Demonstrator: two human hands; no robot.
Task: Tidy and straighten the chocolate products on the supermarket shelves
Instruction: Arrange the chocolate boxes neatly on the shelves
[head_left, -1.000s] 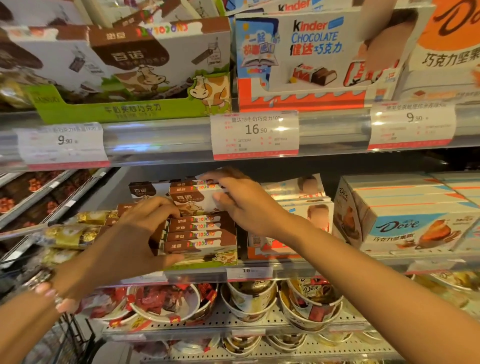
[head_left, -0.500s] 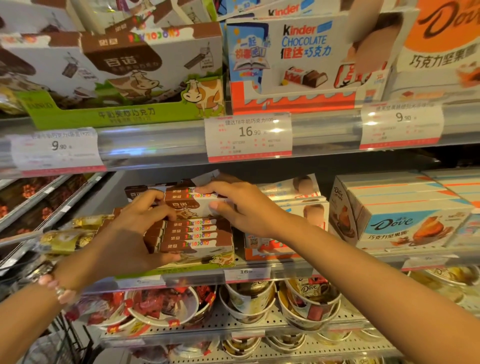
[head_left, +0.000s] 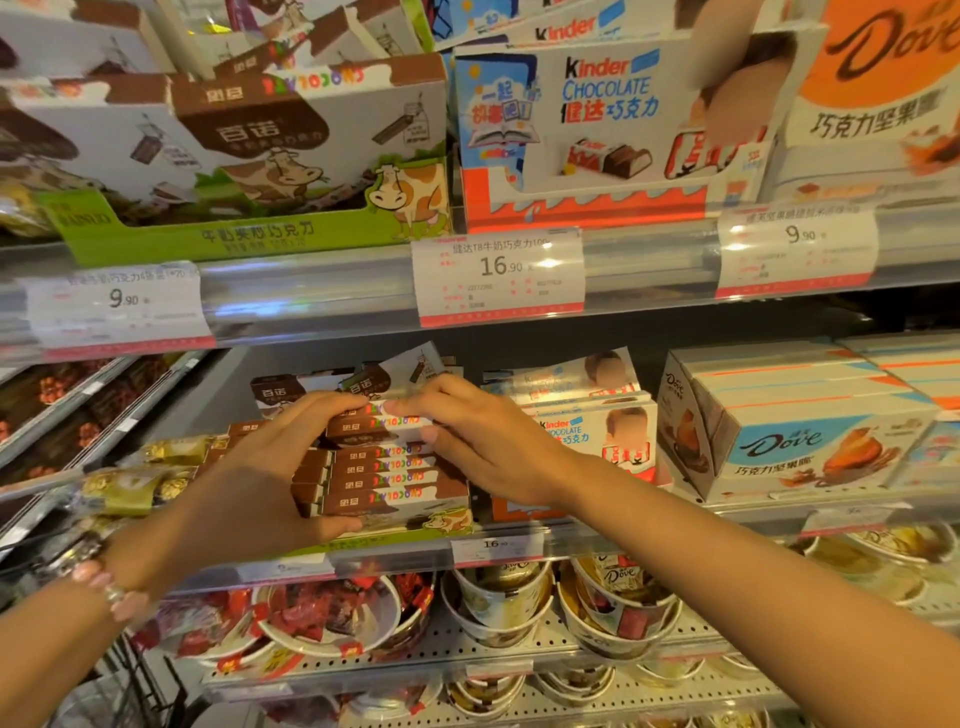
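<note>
Together, both hands meet on the middle shelf (head_left: 519, 545) atop a stack of flat brown-and-white cow-brand chocolate boxes (head_left: 395, 478). At nine o'clock of the stack the left hand (head_left: 265, 478) curls around its end, thumb beneath; at three o'clock the right hand (head_left: 483, 447) pinches the topmost box. Blue-and-white Dove cartons (head_left: 800, 441) sit further toward three o'clock.

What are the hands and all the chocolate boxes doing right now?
Left hand: holds the stack's left end.
Right hand: fingertips pinch the top box.
Top box: skewed on the stack.
Stack: piled flat in its tray.
Kinder boxes: stacked flat.
Dove boxes: lined up, untouched.
</note>
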